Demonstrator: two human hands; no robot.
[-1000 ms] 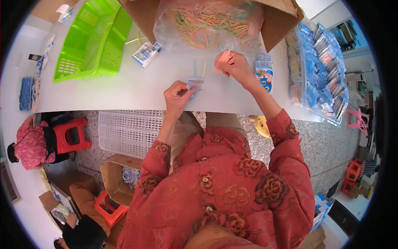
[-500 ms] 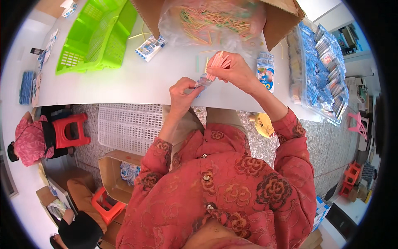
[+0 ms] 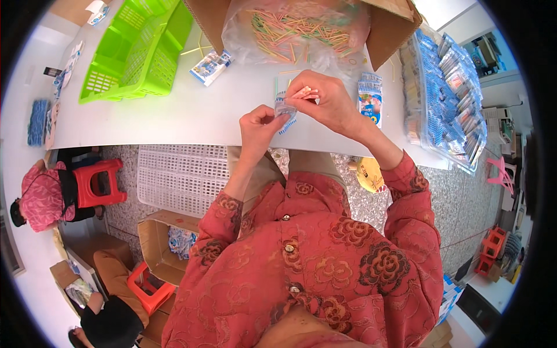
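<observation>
Above the table's near edge, my left hand (image 3: 258, 127) pinches a small clear packet with blue-and-white striped ends (image 3: 286, 124). My right hand (image 3: 329, 103) is closed round a bunch of thin pink sticks (image 3: 305, 93), and its fingertips meet the packet's upper part. The back of that hand covers most of the bunch, so I cannot tell how far any sticks reach inside the packet. Beyond my hands, an open cardboard box (image 3: 394, 29) holds a clear plastic bag of loose pink, yellow and green sticks (image 3: 299, 35).
Left on the white table (image 3: 220, 119) stands a green basket (image 3: 156, 66). Blue-and-white packets (image 3: 210, 67) lie near it, with another packet (image 3: 370, 101) right of my hand. A clear bin of filled packets (image 3: 449, 98) occupies the right end. Two people sit at the lower left.
My right hand has turned over the packet, and the sticks that fanned upward now lie lower and more hidden. The packet hangs more upright between my hands.
</observation>
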